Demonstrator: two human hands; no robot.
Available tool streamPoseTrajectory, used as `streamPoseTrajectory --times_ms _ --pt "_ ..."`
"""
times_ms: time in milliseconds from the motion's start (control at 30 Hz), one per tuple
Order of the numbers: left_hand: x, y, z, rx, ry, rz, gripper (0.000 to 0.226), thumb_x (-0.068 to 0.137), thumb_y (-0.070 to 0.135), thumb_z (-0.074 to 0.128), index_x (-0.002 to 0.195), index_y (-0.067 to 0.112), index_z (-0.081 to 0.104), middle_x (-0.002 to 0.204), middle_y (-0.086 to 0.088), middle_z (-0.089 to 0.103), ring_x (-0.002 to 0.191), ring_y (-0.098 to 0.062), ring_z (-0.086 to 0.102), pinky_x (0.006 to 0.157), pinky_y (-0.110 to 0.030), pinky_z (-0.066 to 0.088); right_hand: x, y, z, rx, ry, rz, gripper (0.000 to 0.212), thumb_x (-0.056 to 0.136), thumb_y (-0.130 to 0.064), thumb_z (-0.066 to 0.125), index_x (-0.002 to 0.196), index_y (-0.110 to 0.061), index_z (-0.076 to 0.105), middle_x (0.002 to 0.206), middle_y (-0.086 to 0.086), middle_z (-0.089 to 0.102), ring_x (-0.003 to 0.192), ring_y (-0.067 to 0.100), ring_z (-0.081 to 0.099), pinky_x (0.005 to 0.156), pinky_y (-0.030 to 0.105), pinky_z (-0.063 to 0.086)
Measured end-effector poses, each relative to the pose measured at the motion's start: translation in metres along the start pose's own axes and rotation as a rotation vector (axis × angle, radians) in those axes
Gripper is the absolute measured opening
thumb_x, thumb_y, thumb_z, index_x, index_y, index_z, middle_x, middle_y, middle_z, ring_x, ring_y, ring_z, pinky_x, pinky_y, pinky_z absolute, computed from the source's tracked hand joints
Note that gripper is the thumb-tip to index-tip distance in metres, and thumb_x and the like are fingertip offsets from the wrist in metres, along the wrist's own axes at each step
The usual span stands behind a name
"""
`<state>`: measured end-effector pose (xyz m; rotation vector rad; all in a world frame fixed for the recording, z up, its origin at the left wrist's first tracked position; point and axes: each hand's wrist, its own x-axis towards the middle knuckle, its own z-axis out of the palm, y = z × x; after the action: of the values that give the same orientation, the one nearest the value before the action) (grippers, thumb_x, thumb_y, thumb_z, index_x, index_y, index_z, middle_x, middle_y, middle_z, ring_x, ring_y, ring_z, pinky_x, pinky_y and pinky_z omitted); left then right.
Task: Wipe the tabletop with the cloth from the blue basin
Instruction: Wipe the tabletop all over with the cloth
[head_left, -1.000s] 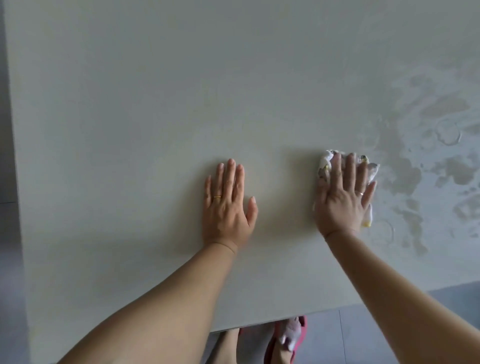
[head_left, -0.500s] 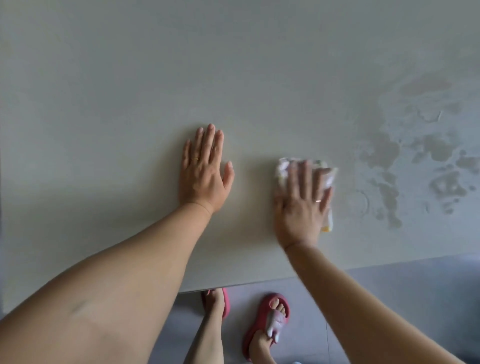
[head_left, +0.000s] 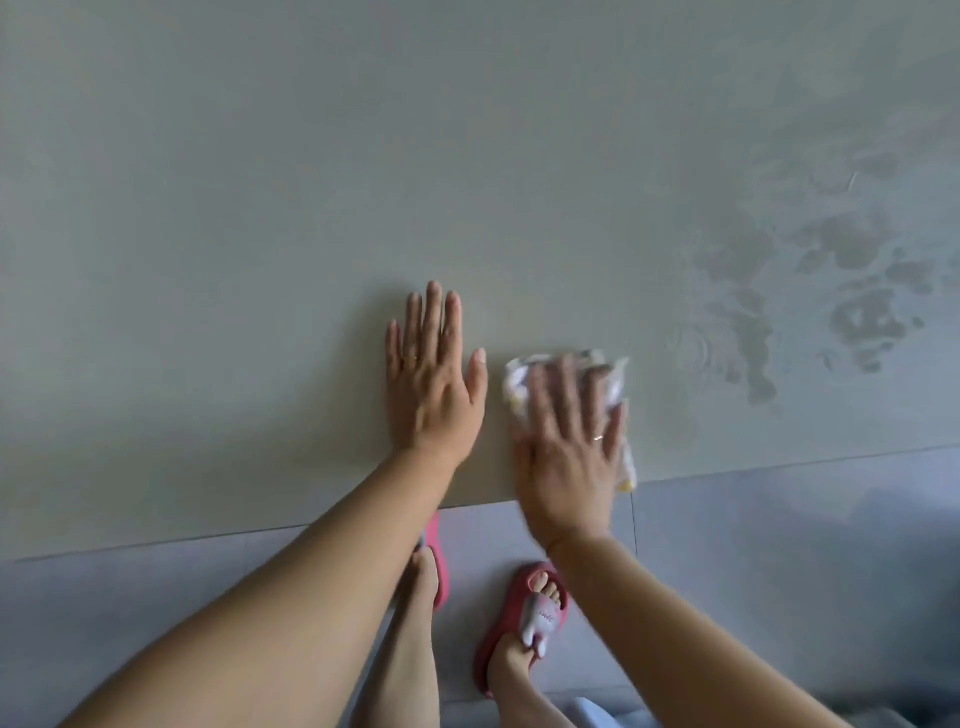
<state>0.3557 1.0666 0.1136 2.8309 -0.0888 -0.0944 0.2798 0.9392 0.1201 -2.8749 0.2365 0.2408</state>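
Observation:
A pale grey tabletop (head_left: 260, 208) fills most of the view. My right hand (head_left: 569, 447) presses flat on a white cloth with yellow marks (head_left: 519, 379) at the table's near edge; part of the cloth sticks out past the fingers and hangs over the edge. My left hand (head_left: 434, 379) lies flat on the bare tabletop just left of the cloth, fingers together, holding nothing. Wet smears (head_left: 857, 249) darken the table at the right. The blue basin is not in view.
The table's near edge (head_left: 208, 538) runs across the lower part of the view, with grey floor tiles (head_left: 779, 571) below it. My feet in red slippers (head_left: 524, 623) stand close to that edge.
My right hand has dragged the cloth toward me and leftward, down to the table's near edge and close to my left hand. The left hand stays flat on the table.

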Motion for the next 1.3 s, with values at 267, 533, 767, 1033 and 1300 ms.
streamPoseTrajectory --times_ms 267,533,767,1033,1300 --pt "-0.01 0.005 0.013 0.059 0.015 -0.059 0.062 0.093 0.039 0.03 0.148 0.011 0.029 0.156 -0.01 0.025 0.144 -0.028 0.023 0.117 -0.044 0.013 0.018 0.134 -0.038 -0.09 -0.035 -0.055 0.057 0.095 -0.048 0.02 0.148 -0.028 0.024 0.157 -0.004 0.015 0.146 0.02 0.01 0.117 0.048 0.01" --pt "-0.011 0.007 0.014 0.087 0.032 -0.069 0.064 0.091 0.038 0.032 0.148 0.01 0.029 0.156 -0.011 0.026 0.144 -0.029 0.023 0.117 -0.045 0.014 -0.022 0.053 -0.009 -0.07 -0.04 -0.213 0.057 0.093 -0.043 0.034 0.147 -0.027 0.028 0.156 -0.002 0.02 0.145 0.027 0.014 0.116 0.049 0.008" --pt "-0.011 0.007 0.016 0.1 0.026 -0.076 0.064 0.091 0.038 0.03 0.149 0.011 0.027 0.157 -0.01 0.023 0.145 -0.027 0.02 0.117 -0.045 0.014 0.031 0.164 -0.048 -0.135 -0.058 -0.157 0.058 0.094 -0.049 0.021 0.148 -0.028 0.015 0.157 -0.003 0.014 0.146 0.02 0.009 0.118 0.047 0.008" --pt "-0.01 0.007 0.016 0.122 0.014 -0.074 0.065 0.089 0.037 0.033 0.149 0.011 0.027 0.157 -0.01 0.023 0.145 -0.027 0.02 0.117 -0.046 0.015 0.01 0.056 -0.015 -0.098 -0.051 -0.377 0.056 0.094 -0.044 0.033 0.147 -0.029 0.025 0.156 -0.004 0.017 0.145 0.026 0.014 0.115 0.051 0.009" --pt "-0.01 0.009 0.014 0.134 -0.016 -0.09 0.065 0.089 0.035 0.033 0.149 0.009 0.027 0.157 -0.011 0.024 0.144 -0.029 0.022 0.116 -0.047 0.017 0.106 0.15 -0.056 -0.049 -0.037 0.177 0.056 0.098 -0.046 0.023 0.15 -0.034 0.006 0.16 -0.006 0.003 0.147 0.017 -0.004 0.118 0.046 -0.002"
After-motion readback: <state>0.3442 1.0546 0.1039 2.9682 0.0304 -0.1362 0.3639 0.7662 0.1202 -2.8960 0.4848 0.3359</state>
